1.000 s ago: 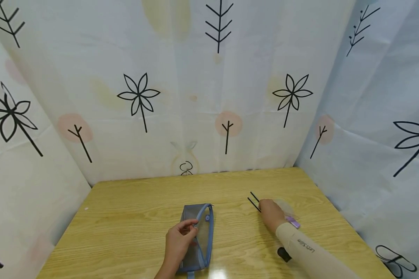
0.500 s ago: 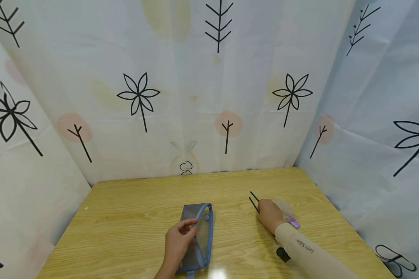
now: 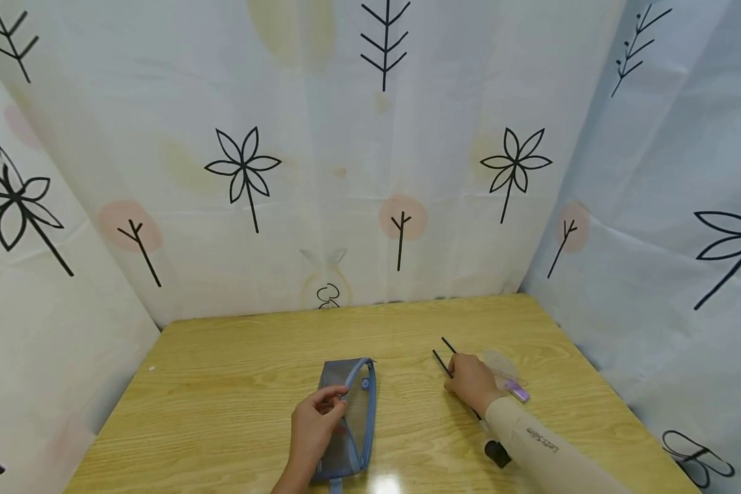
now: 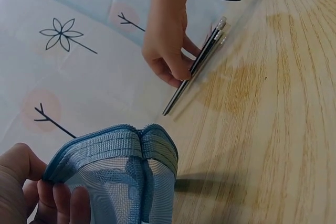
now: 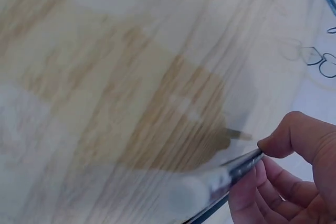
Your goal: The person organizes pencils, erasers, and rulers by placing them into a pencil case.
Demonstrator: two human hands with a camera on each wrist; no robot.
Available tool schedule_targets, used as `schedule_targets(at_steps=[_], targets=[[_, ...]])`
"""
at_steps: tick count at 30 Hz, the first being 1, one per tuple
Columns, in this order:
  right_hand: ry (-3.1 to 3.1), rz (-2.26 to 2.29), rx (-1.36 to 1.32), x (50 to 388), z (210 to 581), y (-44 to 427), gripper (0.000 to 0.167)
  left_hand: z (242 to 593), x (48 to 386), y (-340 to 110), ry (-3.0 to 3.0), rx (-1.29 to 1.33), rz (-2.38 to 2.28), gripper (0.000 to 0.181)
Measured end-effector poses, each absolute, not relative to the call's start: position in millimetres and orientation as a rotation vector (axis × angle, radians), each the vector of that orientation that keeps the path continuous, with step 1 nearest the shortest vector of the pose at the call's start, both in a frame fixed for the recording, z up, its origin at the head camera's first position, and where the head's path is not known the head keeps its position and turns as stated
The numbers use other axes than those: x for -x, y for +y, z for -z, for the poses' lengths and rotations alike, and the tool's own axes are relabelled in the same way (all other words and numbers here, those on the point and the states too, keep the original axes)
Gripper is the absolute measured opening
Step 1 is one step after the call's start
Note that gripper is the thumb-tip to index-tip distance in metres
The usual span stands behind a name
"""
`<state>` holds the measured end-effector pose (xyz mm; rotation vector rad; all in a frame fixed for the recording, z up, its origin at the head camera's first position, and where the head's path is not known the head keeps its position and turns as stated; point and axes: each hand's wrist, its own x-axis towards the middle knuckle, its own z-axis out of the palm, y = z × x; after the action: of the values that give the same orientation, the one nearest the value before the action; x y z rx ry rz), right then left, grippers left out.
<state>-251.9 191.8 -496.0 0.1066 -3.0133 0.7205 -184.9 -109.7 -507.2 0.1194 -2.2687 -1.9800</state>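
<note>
A blue mesh pouch (image 3: pixel 372 412) stands unzipped on the table. My left hand (image 3: pixel 311 432) pinches its zipper edge between thumb and fingers; in the left wrist view the same hand (image 4: pixel 26 187) grips the rim of the pouch (image 4: pixel 113 150). To the right, my right hand (image 3: pixel 475 383) pinches a slim dark pencil (image 3: pixel 441 361), whose other end shows below the palm. In the left wrist view the pencil (image 4: pixel 176 97) slants under the right hand (image 4: pixel 168 35), silver end up. A second dark stick (image 3: pixel 448 344) pokes out beyond the knuckles, partly hidden.
A purple item (image 3: pixel 517 391) and a pale translucent round piece (image 3: pixel 500 365) lie just right of the right hand. Nearer, a black object (image 3: pixel 497 453) sits beside the sleeve. Patterned cloth (image 3: pixel 321 171) hangs around the wooden table (image 3: pixel 222 384).
My right hand has shifted slightly left and its pencil has moved with it, apart from the other stick. The pencil's rear end now shows below the hand. The left hand stays on the pouch.
</note>
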Motion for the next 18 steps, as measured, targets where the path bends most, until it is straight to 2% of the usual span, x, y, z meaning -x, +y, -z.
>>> schedule_targets(at_steps=[9, 18], targets=[[-2.978, -1.079, -0.079, 241, 495, 187, 0.014, 505, 185, -109, -2.265, -0.134, 1.988, 0.026], [-2.811, -1.813, 0.216, 228, 498, 178, 0.023, 506, 186, -109, -2.267, -0.132, 1.974, 0.025]])
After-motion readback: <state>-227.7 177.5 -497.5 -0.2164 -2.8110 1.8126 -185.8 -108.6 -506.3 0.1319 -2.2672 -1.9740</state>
